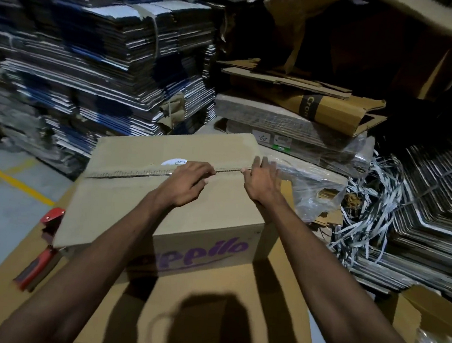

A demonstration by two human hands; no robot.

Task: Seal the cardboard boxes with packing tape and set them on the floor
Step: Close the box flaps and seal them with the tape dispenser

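A brown cardboard box (125,201) with purple lettering on its near side stands on a flat cardboard sheet (262,309). Its two top flaps meet along a middle seam (127,173) that gapes slightly at the left. My left hand (188,184) rests on the near flap at the seam, fingers curled over its edge. My right hand (262,181) presses both flaps at the seam's right end, fingers fairly straight. A red tape dispenser (41,249) lies on the sheet to the left of the box, apart from both hands.
Tall stacks of flattened cartons (92,66) rise behind and to the left. Wrapped bundles and loose cardboard (304,118) sit behind the box. Cut strapping (365,209) and more flattened stacks lie right. An open box (429,322) stands at lower right. Grey floor with yellow lines (8,178) shows left.
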